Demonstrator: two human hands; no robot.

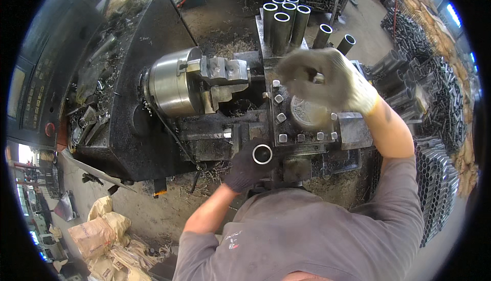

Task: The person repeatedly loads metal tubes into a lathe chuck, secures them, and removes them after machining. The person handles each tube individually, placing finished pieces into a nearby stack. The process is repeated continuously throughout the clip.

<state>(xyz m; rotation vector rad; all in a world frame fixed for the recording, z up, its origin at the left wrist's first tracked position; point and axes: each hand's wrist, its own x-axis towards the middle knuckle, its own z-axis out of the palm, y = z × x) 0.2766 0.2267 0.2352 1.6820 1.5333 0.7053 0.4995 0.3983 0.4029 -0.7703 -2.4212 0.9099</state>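
My left hand (246, 167), in a black glove, is closed around a metal tube (255, 147), whose bright ring-shaped end faces up. It is held in front of the lathe's carriage. My right hand (325, 79), in a soiled whitish glove, is over the square tool post (291, 127) with its bolt heads. Motion smears its fingers, so their grip is unclear; a small shiny bit shows between them. Left of the tool post is the lathe chuck (176, 89), its stepped jaws (225, 71) showing no tube between them. Several dark tubes (282, 33) stand upright behind my right hand.
The lathe's dark housing (138, 71), strewn with metal chips, fills the left. At the right are stacked tubes (434, 184) and heaps of metal parts (450, 102). Paper sacks (99, 232) lie on the floor at the lower left. A metal block (355, 130) sits beside the tool post.
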